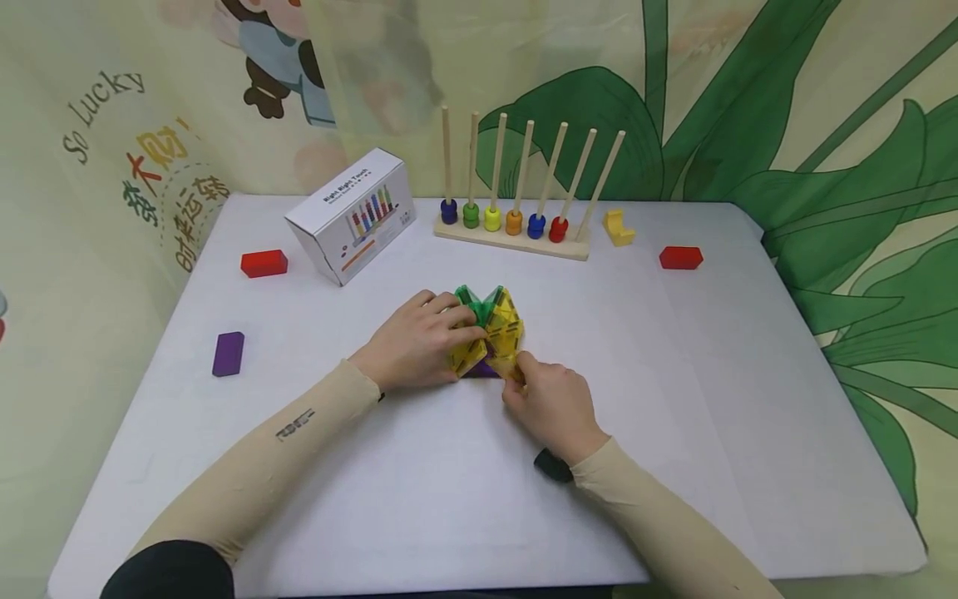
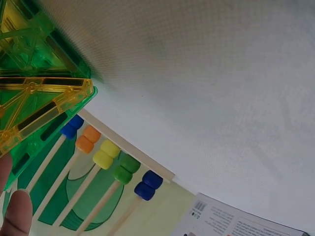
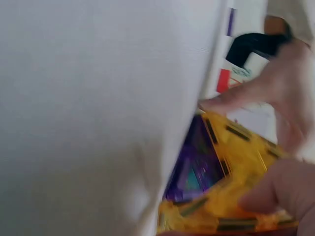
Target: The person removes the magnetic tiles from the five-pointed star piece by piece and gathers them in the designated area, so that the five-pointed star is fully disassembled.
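Observation:
Translucent magnetic tiles are joined into a small structure at mid-table: yellow tiles (image 1: 506, 323), green tiles (image 1: 491, 303) behind them and a purple tile (image 1: 481, 369) underneath. From the left side my left hand (image 1: 425, 339) holds a yellow tile, its fingers over the top and its thumb at the lower corner in the right wrist view. On the near right, my right hand (image 1: 555, 408) pinches the edge of another yellow tile (image 3: 231, 189) between thumb and fingers. The purple tile (image 3: 192, 167) shows between the yellow ones. The left wrist view catches green tiles (image 2: 32, 44) up close.
A peg rack (image 1: 516, 241) with coloured beads stands at the back beside a white box (image 1: 355, 220). Red blocks (image 1: 264, 264) lie left and right, a purple block (image 1: 228, 354) at left, a yellow piece (image 1: 619, 228) at back right. Cloth hangs behind the table.

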{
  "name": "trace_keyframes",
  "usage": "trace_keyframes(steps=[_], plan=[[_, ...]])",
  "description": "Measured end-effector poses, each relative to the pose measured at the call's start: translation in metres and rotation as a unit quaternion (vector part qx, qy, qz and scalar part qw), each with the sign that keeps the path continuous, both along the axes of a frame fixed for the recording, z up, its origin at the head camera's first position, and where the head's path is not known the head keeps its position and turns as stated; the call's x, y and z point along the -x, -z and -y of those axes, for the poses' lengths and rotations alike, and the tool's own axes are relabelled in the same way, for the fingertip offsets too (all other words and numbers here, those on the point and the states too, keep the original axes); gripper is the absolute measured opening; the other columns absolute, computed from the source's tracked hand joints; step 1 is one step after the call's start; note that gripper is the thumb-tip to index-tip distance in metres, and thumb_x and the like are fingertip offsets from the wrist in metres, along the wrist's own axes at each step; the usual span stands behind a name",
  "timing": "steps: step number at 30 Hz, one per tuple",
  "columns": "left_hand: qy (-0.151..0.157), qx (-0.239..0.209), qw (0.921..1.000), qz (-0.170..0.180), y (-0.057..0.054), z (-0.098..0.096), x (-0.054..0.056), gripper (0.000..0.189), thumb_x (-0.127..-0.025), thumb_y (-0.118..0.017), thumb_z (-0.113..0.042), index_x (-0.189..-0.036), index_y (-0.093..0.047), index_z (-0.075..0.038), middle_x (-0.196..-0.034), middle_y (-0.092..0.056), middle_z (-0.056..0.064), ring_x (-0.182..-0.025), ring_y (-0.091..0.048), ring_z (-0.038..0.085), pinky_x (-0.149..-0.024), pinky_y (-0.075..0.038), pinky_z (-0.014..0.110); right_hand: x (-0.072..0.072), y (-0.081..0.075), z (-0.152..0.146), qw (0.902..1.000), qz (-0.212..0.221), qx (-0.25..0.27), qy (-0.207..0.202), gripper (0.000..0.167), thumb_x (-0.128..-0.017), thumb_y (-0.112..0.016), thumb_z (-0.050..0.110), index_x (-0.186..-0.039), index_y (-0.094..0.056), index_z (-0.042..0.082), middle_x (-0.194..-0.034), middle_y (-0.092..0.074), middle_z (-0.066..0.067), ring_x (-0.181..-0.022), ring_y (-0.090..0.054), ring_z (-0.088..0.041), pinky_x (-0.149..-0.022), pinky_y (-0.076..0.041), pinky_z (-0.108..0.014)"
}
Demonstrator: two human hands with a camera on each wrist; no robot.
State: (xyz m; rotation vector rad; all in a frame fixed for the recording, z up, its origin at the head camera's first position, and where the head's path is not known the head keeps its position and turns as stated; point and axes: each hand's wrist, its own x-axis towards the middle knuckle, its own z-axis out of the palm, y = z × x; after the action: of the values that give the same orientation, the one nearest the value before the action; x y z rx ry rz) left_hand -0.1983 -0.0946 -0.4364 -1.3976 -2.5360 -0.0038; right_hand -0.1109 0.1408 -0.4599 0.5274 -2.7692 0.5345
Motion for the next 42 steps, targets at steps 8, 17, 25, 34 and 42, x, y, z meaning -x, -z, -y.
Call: trace_keyframes(steps=[8, 17, 25, 34, 42], plan=[[0.002, 0.006, 0.9999, 0.015, -0.001, -0.003, 0.002, 0.066, -0.075, -0.089, -0.05, -0.134, -0.069, -0.026, -0.13, -0.068, 0.002, -0.12, -0.061, 0.026, -0.101, -0.051, 0.044, 0.008, -0.008, -0.061, 0.9797, 0.183, 0.061, 0.055, 0.006, -0.088, -0.069, 0.014, -0.088, -0.066, 0.009, -0.075, -0.067, -0.002, -0.062, -0.054, -0.011, -0.057, -0.044, -0.024], [0.007, 0.007, 0.9997, 0.022, 0.0, -0.005, 0.004, 0.067, -0.075, -0.089, -0.052, -0.133, -0.069, -0.025, -0.129, -0.068, 0.002, -0.118, -0.06, 0.025, -0.098, -0.051, 0.043, 0.03, -0.006, -0.139, 0.9407, 0.284, 0.086, 0.164, 0.021, -0.093, -0.059, 0.019, -0.097, -0.066, -0.001, -0.077, -0.065, -0.009, -0.06, -0.059, -0.017, -0.056, -0.046, -0.027], [-0.007, 0.02, 0.9987, 0.046, 0.0, 0.0, 0.0, 0.068, -0.077, -0.088, -0.051, -0.136, -0.068, -0.023, -0.132, -0.067, 0.002, -0.121, -0.058, 0.026, -0.102, -0.05, 0.045, 0.05, -0.004, -0.172, 0.9197, 0.297, 0.071, 0.247, 0.032, -0.098, -0.056, 0.03, -0.103, -0.064, 0.0, -0.08, -0.063, -0.011, -0.071, -0.057, -0.023, -0.057, -0.045, -0.028], [-0.013, 0.007, 0.9986, 0.052, -0.001, 0.006, -0.002, 0.068, -0.075, -0.09, -0.05, -0.134, -0.069, -0.023, -0.131, -0.068, 0.003, -0.12, -0.059, 0.027, -0.103, -0.049, 0.046, 0.062, -0.002, -0.168, 0.9222, 0.25, 0.049, 0.291, 0.034, -0.099, -0.061, 0.032, -0.11, -0.063, 0.0, -0.092, -0.07, -0.018, -0.077, -0.06, -0.029, -0.057, -0.043, -0.029], [-0.005, -0.006, 0.9993, 0.036, 0.001, 0.003, 0.002, 0.072, -0.072, -0.091, -0.053, -0.132, -0.069, -0.019, -0.131, -0.069, 0.004, -0.119, -0.06, 0.028, -0.1, -0.05, 0.046, 0.042, -0.014, -0.117, 0.9676, 0.126, 0.1, 0.195, 0.021, -0.098, -0.066, 0.022, -0.103, -0.071, 0.002, -0.084, -0.071, -0.015, -0.068, -0.059, -0.025, -0.058, -0.043, -0.028]])
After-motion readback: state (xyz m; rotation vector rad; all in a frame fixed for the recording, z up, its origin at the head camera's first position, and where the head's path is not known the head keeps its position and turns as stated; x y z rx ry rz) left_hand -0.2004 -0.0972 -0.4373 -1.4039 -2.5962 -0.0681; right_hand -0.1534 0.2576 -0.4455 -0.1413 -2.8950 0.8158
